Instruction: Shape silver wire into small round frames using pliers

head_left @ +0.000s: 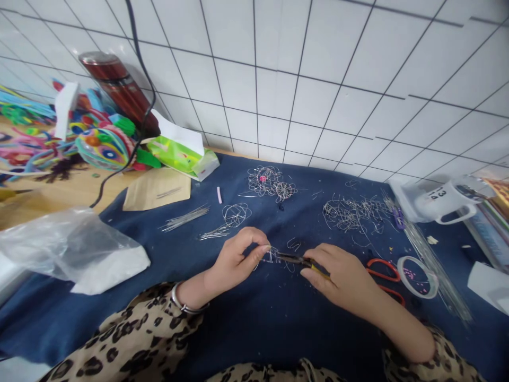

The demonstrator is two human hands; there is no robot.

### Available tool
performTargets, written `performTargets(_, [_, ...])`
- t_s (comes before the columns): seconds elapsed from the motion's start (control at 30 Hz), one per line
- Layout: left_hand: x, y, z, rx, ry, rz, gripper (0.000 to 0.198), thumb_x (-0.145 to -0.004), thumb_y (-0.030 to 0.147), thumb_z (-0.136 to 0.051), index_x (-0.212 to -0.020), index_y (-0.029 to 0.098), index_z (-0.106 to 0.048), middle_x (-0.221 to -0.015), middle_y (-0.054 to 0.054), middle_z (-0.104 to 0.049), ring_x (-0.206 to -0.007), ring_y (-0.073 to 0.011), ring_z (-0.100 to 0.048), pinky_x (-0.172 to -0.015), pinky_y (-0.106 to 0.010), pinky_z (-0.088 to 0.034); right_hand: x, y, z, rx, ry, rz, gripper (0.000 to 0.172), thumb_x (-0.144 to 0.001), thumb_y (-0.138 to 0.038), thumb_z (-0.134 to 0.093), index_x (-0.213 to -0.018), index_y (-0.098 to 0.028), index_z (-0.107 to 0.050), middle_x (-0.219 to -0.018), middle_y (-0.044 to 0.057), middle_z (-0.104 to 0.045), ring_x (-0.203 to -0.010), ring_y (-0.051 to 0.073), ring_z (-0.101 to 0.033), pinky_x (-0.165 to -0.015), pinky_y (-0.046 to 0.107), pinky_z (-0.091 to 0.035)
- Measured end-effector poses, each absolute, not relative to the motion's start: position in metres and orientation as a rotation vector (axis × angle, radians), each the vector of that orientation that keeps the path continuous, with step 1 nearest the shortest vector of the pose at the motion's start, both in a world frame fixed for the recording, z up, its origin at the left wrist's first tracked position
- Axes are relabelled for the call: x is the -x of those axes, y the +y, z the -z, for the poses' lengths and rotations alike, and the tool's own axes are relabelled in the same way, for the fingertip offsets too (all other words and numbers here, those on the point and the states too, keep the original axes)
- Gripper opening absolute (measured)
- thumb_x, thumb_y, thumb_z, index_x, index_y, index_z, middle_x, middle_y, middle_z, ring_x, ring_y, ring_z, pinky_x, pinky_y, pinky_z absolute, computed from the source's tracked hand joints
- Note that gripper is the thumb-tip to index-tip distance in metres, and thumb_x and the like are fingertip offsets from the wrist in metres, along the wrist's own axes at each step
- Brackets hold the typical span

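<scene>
Near the middle of the dark blue cloth [246, 329], my left hand [238, 257] pinches a small piece of thin silvery wire [271, 255] between thumb and index finger. My right hand [338, 273] is closed round the yellow handles of a pair of pliers [292, 258]. The dark jaws point left and reach the wire at my left fingertips; whether they grip it is too small to tell. A thin loose wire loop [294, 244] lies just beyond the pliers. Behind my left hand are a coil of wire [236, 215] and short straight wires [185, 218].
Tangled wire piles [266, 183] lie at the back and right [353, 214]. Right of my right hand are red-handled scissors [384, 269], a round dish with pink beads [417, 277] and a white mug [449, 201]. At left are a plastic bag [75, 244], green packet [178, 156] and red thermos [119, 90].
</scene>
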State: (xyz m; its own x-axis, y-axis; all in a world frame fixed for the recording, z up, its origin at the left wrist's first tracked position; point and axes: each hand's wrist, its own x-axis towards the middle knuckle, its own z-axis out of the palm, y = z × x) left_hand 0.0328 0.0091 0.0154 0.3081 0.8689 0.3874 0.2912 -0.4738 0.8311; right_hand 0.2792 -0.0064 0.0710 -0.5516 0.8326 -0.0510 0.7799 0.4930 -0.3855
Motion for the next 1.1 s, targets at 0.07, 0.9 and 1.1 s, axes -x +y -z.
performTargets(0.07, [-0.033, 0.009, -0.016, -1.940, 1.049, -1.130, 0.005, -0.082, 0.012, -0.054, -0.086, 0.016, -0.055, -0.082, -0.005, -0.059, -0.078, -0.0159, -0.056, -0.072, -0.031, -0.046, -0.275, -0.008, -0.070, 1.412, -2.583, -0.464, 0.031, -0.087, -0.043, -0.043, -0.103, -0.020, -0.057, -0.091, 0.006, -0.058, -0.085, 0.018, -0.053, -0.077, 0.031, -0.042])
performTargets(0.9, [-0.036, 0.006, -0.019, -2.011, 1.080, -1.076, 0.003, -0.084, 0.016, -0.052, -0.085, 0.017, -0.055, -0.078, -0.004, -0.059, -0.074, -0.0142, -0.055, -0.069, -0.028, -0.045, -0.261, -0.015, -0.061, 1.384, -2.641, -0.160, 0.033, -0.088, -0.042, -0.039, -0.097, -0.017, -0.060, -0.081, 0.008, -0.054, -0.080, 0.019, -0.050, -0.074, 0.032, -0.039])
performTargets(1.1, [-0.036, 0.007, -0.016, -2.056, 1.069, -1.075, 0.005, -0.083, 0.015, -0.053, -0.086, 0.017, -0.056, -0.081, -0.005, -0.061, -0.076, -0.0154, -0.056, -0.071, -0.030, -0.047, -0.261, -0.014, -0.061, 1.376, -2.638, -0.143, 0.032, -0.088, -0.041, -0.039, -0.095, -0.018, -0.060, -0.079, 0.007, -0.054, -0.078, 0.018, -0.049, -0.073, 0.031, -0.038])
